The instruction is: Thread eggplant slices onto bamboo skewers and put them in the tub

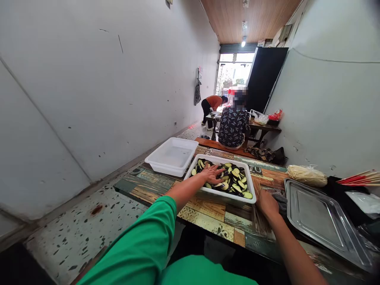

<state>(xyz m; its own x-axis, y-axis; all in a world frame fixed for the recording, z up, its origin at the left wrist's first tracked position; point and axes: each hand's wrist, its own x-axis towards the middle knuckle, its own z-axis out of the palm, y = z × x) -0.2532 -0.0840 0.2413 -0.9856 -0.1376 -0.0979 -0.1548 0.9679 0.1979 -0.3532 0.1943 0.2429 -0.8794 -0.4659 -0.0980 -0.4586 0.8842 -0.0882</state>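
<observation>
A white plastic tub (221,194) on the table holds many eggplant slices (239,184) with dark skin and pale green flesh. My left hand (212,174) lies over the slices with its fingers spread, touching them. To the right of the tub, my right hand (267,202) is curled at a bundle of thin wooden skewers (260,225), whose ends show above and below it. The fingertips of that hand are partly hidden. Close beside its wrist lies a crumpled grey cloth (281,201).
Another white tub (170,158) stands on the left of the patchwork-patterned table (204,208). At right are a metal tray (320,217), a bagged bundle of pale sticks (307,175) and red-ended sticks (360,179). Beyond a bench, one person (233,126) sits and another (213,103) bends over.
</observation>
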